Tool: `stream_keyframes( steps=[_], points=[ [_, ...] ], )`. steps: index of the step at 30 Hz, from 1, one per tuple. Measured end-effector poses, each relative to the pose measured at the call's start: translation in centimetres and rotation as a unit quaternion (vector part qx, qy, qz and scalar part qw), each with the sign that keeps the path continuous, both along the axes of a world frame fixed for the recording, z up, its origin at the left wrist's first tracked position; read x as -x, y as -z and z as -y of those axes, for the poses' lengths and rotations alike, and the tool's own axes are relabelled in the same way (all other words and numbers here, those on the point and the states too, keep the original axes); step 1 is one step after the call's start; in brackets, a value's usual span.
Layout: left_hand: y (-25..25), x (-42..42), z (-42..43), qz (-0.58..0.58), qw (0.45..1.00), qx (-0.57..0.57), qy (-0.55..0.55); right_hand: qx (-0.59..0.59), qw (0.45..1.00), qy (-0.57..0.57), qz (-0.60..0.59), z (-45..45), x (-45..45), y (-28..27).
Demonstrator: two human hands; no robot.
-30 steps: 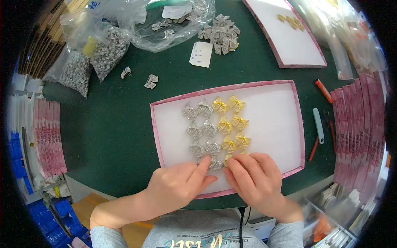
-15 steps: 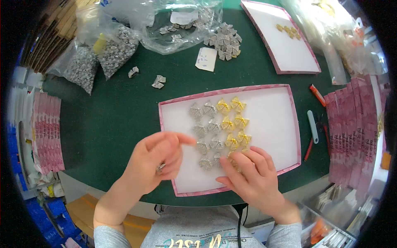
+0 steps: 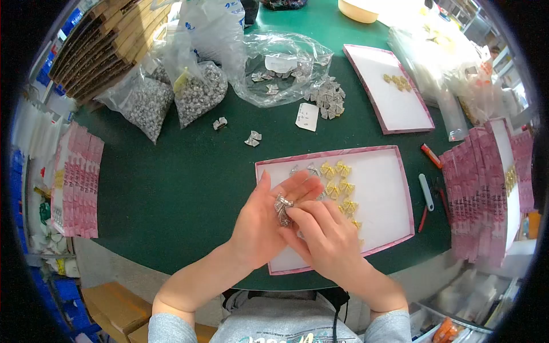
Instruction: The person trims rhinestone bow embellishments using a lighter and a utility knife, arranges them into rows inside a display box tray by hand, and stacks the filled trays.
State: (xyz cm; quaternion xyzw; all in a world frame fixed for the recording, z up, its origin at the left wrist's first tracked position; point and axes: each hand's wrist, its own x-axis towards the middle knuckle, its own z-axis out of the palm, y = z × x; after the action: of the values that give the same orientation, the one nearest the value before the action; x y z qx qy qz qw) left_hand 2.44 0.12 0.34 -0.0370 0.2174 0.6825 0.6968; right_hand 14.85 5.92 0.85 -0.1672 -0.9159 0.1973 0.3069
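My left hand (image 3: pixel 260 223) is turned palm up with its fingers stretched out, cradling a few silver bow-shaped jewellery pieces (image 3: pixel 282 209). Over that palm, the thumb and fingers of my right hand (image 3: pixel 326 231) pinch at one of these pieces. Both hands hover over the left part of a pink-edged white tray (image 3: pixel 382 200). In it lie rows of gold bow-shaped pieces (image 3: pixel 346 187), with silver bows (image 3: pixel 313 169) to their left. My hands hide most of the silver rows and some of the gold ones.
Bags of small silver parts (image 3: pixel 200 94) stand at the back left. A silver pile (image 3: pixel 329 98) and a white label (image 3: pixel 307 116) lie behind the tray. Another pink-edged tray (image 3: pixel 394 117) is at the back right. Stacked pink boxes (image 3: pixel 480 194) and a pale-handled tool (image 3: pixel 425 191) are right.
My left hand has turned palm up, showing the silver pieces. My right hand has left the gold bows and come to that palm. The view has shifted, showing more of the table's far side.
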Motion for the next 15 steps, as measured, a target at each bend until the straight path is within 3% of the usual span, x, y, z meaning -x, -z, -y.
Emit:
stream_keyframes(
  steps=[3,4,6,9,10,13,15],
  points=[
    [0.4,0.2,0.1,0.006,1.0,-0.017,-0.002,0.008,1.0,0.009,-0.029,-0.4,-0.3,0.4],
    [0.5,0.3,0.0,0.01,1.0,-0.022,-0.003,0.104,0.994,0.011,-0.03,-0.6,-0.6,0.2],
    [1.2,0.3,0.2,-0.086,0.996,-0.003,0.004,0.29,0.956,0.019,-0.033,-1.3,-1.5,-0.5],
    [0.4,0.8,0.6,-0.308,0.949,0.01,0.062,0.4,0.917,0.004,0.006,-2.8,-2.4,-2.0],
    [0.0,1.0,0.7,-0.393,0.915,0.012,0.088,0.392,0.92,0.001,0.018,-3.0,-2.5,-2.4],
    [0.2,1.0,0.8,-0.422,0.899,0.007,0.118,0.395,0.918,-0.005,0.031,-3.4,-2.5,-2.6],
    [0.5,1.0,0.7,-0.386,0.919,0.022,0.077,0.431,0.902,0.001,0.008,-3.3,-2.3,-1.9]
  ],
)
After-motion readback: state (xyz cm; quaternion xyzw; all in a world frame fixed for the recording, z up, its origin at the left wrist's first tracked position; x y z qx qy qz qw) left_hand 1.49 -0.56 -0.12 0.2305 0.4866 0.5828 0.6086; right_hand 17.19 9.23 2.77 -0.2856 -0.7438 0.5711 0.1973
